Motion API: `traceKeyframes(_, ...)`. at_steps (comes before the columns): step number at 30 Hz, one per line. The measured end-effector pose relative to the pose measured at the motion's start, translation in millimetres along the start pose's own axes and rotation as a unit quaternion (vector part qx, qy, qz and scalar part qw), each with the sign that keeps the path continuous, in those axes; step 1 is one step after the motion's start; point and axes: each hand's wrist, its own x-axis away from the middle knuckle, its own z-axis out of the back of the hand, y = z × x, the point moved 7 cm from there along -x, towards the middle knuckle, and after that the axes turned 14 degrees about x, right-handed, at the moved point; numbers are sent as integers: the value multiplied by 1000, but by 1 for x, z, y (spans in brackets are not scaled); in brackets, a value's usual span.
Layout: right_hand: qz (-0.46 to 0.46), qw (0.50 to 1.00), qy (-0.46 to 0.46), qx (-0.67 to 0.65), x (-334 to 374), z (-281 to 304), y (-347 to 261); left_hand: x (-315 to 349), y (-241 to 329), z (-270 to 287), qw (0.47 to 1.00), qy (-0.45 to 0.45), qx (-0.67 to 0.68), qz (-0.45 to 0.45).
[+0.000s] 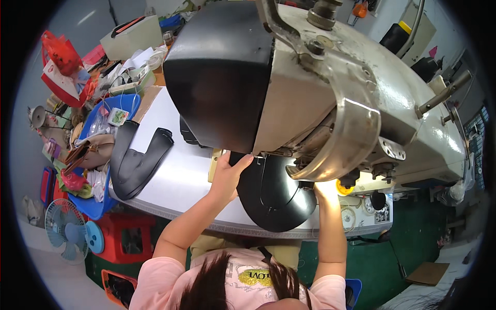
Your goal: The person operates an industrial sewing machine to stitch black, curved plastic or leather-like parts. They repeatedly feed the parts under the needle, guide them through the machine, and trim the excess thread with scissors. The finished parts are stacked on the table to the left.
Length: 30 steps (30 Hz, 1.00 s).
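Note:
A black, smooth, leather-like curved piece (276, 201) lies under the head of an industrial sewing machine (310, 103), its rounded end toward me. A curved line runs over its surface. My left hand (227, 175) grips the piece's left edge, thumb stretched across the top toward the needle area; its other fingers are partly hidden. At the right edge, under the bright lamp light, is my right hand (326, 191). Machine parts and glare hide its fingers. Farther left on the white table (178, 188) rests a stack of similar black U-shaped pieces (138, 163).
A blue basket (95, 206) with cloth and bags stands left of the table, beside a small blue fan (66, 230) and a red stool (121, 237). The machine's metal guard (356, 124) hangs over my right hand. Cluttered goods fill the back left.

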Motion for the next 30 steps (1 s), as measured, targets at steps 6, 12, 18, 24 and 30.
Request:
traceKeyframes(6, 98, 995, -32, 15, -13, 5, 1, -2, 6, -6, 999, -7, -2, -46)
traceKeyframes(12, 95, 995, -21, -5, -17, 7, 7, -4, 5, -5, 997, -54, -15, -47)
traceKeyframes(18, 92, 995, -14, -16, -21, 8, 12, -8, 3, -3, 996, -66, -21, -62)
traceKeyframes(24, 92, 996, 1, -17, -20, 10, 15, -12, 3, 2, 995, -74, -26, -57)
traceKeyframes(30, 163, 971, 96, 144, 21, 17, -10, 6, -6, 1, 997, 45, 8, 54)
